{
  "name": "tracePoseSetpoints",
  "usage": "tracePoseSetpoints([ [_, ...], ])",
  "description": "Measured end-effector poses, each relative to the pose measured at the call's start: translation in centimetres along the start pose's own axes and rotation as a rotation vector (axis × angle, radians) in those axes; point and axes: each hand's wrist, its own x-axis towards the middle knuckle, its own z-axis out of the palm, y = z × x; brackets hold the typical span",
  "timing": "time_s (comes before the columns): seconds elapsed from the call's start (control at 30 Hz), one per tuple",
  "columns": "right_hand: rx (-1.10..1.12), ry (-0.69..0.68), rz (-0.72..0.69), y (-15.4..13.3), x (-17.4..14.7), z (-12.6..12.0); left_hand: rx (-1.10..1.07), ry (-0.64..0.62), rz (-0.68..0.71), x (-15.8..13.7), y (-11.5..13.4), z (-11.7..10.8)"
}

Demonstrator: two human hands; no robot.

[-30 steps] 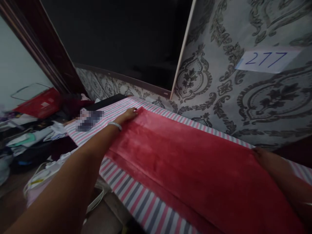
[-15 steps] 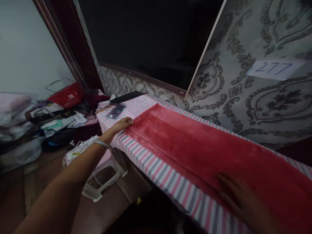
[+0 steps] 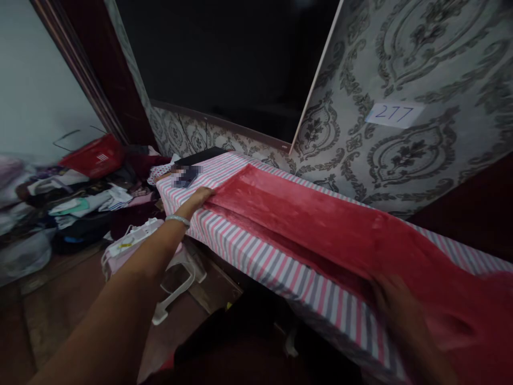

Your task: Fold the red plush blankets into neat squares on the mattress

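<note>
A long red plush cloth (image 3: 304, 214) lies folded on a pink, grey and white striped cover (image 3: 264, 262). My left hand (image 3: 202, 196), with a bracelet (image 3: 178, 219) at its wrist, is closed on the cloth's near left corner. Toward the right, my dim, slightly blurred right hand (image 3: 401, 305) grips the near edge, its fingertips partly hidden in the fabric. Between my hands the upper layer stands off the lower one, leaving a dark gap along the front. Around my right hand the cloth is raised and wrinkled.
A pixelated dark object (image 3: 186, 176) rests at the table's left end. Behind are a large black screen (image 3: 232, 59) and a wall paper marked 277 (image 3: 395, 114). A pale plastic stool (image 3: 172, 299), heaped clothes (image 3: 92, 206) and a red basket (image 3: 96, 155) are at left.
My right hand has closed on the cloth's near edge and raised it, opening a gap between layers. The cloth's right part has bunched up. My left hand stays at the corner.
</note>
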Motion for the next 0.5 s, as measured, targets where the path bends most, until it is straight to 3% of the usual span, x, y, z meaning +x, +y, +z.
tracePoseSetpoints([
  [0.3,-0.096,-0.109,-0.145,-0.7,-1.6,0.0,0.165,0.02,-0.054,0.0,0.7,0.4],
  [0.5,-0.239,-0.162,-0.125,-1.7,-0.7,0.5,0.296,0.011,-0.051,0.1,1.6,1.8],
])
